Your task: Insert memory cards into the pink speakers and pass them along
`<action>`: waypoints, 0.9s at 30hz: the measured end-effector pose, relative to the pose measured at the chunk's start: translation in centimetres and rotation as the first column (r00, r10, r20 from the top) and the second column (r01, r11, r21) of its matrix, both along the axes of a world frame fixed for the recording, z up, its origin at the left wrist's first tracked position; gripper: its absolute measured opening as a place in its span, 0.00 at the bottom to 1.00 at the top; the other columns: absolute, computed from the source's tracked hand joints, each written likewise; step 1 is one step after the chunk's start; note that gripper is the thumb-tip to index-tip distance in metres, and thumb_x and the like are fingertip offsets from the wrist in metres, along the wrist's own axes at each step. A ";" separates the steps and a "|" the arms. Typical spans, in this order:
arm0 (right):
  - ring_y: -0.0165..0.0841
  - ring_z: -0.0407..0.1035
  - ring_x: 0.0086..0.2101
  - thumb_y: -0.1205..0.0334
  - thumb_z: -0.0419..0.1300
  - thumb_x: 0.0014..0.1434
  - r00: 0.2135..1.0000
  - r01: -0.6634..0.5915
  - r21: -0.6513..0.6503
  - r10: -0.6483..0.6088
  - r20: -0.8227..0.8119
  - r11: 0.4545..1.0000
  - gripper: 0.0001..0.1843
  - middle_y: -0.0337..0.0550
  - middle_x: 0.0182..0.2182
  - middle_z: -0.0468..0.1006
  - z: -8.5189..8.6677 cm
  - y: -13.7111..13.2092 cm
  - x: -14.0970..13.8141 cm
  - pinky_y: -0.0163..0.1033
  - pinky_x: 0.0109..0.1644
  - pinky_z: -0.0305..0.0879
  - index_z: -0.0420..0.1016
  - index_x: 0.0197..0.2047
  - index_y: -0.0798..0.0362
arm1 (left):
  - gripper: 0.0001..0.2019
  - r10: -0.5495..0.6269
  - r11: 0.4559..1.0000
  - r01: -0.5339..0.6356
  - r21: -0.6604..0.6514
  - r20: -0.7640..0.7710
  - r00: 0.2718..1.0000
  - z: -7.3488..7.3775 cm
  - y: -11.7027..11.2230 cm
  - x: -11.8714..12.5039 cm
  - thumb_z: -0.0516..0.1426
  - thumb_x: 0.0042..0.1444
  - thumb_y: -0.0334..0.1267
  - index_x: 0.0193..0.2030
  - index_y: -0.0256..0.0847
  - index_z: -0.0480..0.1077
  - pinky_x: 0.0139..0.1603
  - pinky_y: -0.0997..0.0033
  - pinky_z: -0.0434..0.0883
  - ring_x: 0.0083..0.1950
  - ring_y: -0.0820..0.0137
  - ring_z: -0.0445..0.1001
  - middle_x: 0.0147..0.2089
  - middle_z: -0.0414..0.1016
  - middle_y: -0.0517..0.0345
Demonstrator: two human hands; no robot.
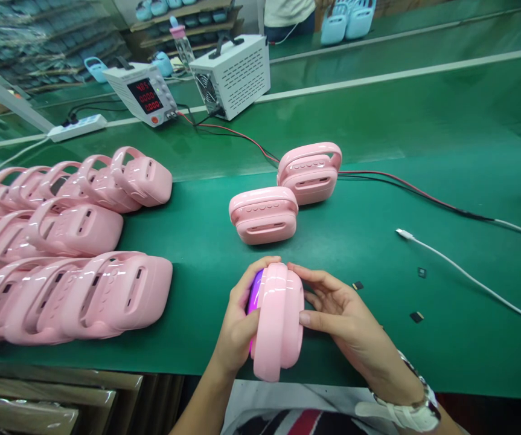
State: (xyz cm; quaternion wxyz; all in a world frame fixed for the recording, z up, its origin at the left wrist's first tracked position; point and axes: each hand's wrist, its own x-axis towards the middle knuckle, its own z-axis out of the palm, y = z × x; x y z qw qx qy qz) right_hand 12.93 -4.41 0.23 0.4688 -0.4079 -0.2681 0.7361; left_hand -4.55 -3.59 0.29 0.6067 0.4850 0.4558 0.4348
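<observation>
Near the table's front edge I hold a pink portable speaker (273, 326), its carry handle facing me and its front glowing purple on the left side. My left hand (237, 320) wraps around the lit side, thumb over the near face. On the opposite side, my right hand (344, 308) grips the slotted panel's edges with thumb and fingertips; the slots are mostly hidden from me. Just beyond stand two similar speakers, a nearer one (264, 216) and a farther one (312, 175), with buttons and slots showing. Three small black memory cards (416, 316) lie right of my right hand.
Rows of pink speakers (147, 296) fill the table's left side. A white cable (463, 270) with a plug lies at right. Red and black wires run to a power supply (145, 93) beside a vented white box (237, 75). Cardboard dividers (52, 399) sit lower left.
</observation>
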 end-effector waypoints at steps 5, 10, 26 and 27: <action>0.40 0.67 0.57 0.62 0.77 0.39 1.000 -0.007 -0.009 0.007 -0.001 1.000 0.27 0.38 0.56 0.75 0.0 0.0 0.0 0.46 0.63 0.61 0.80 0.45 0.40 | 0.25 0.004 1.000 -0.004 0.006 -0.004 1.000 0.2 0.1 0.1 0.61 0.51 0.45 0.58 0.47 0.69 0.61 0.63 0.64 0.61 0.53 0.65 0.59 0.70 0.57; 0.41 0.67 0.56 0.62 0.77 0.39 1.000 0.002 -0.006 -0.002 -0.004 1.000 0.28 0.39 0.56 0.75 0.0 0.0 0.0 0.47 0.63 0.61 0.80 0.45 0.41 | 0.26 0.003 1.000 -0.003 -0.011 0.000 1.000 0.3 0.0 0.1 0.61 0.51 0.45 0.58 0.47 0.68 0.62 0.63 0.63 0.62 0.53 0.64 0.58 0.71 0.57; 0.37 0.67 0.58 0.61 0.73 0.47 0.996 0.053 0.092 -0.060 0.070 0.994 0.21 0.39 0.56 0.76 0.1 -0.7 1.0 0.40 0.59 0.67 0.80 0.46 0.40 | 0.20 0.016 0.997 -0.011 0.077 -0.056 0.998 -0.1 0.0 0.1 0.58 0.55 0.38 0.55 0.53 0.69 0.58 0.71 0.65 0.57 0.62 0.69 0.56 0.72 0.63; 0.36 0.68 0.56 0.61 0.72 0.49 0.985 0.085 0.154 -0.107 0.139 0.984 0.18 0.38 0.54 0.77 0.2 -1.2 1.1 0.37 0.57 0.68 0.80 0.45 0.39 | 0.20 0.011 0.997 -0.007 0.071 -0.054 0.998 -0.1 0.0 0.1 0.58 0.55 0.38 0.56 0.52 0.69 0.58 0.71 0.65 0.57 0.61 0.69 0.56 0.72 0.62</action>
